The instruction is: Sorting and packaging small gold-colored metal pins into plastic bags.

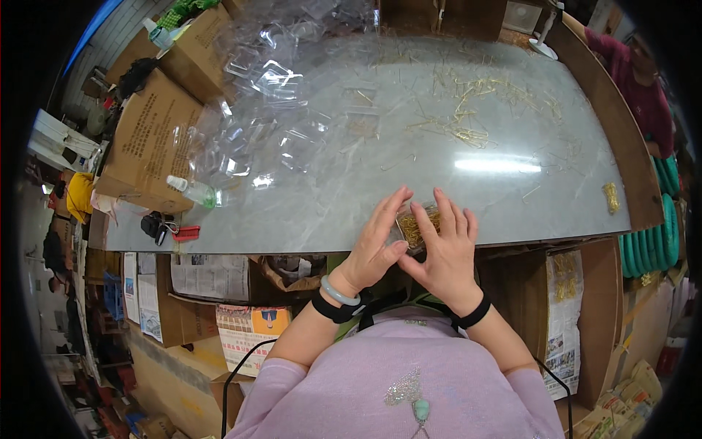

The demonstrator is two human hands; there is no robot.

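Observation:
At the near edge of the table, a small clear plastic box [409, 233] filled with gold-coloured wire pieces sits between my two hands. My left hand [371, 247] cups the box's left side, its fingers long and close together and its thumb at the near side. From the right, my right hand [447, 252] lies against the box with fingers slightly spread over its far and right sides. The thumbs nearly meet in front of it. Part of the box is hidden by my fingers.
Clear plastic boxes [274, 80] pile up at the far left beside cardboard cartons [150, 139]. Loose gold wires [468, 132] lie scattered at the far right. A bottle [194, 192], a red comb-like piece [186, 233] and a gold bundle [611, 197] rest nearby. Another person [636, 88] is at right.

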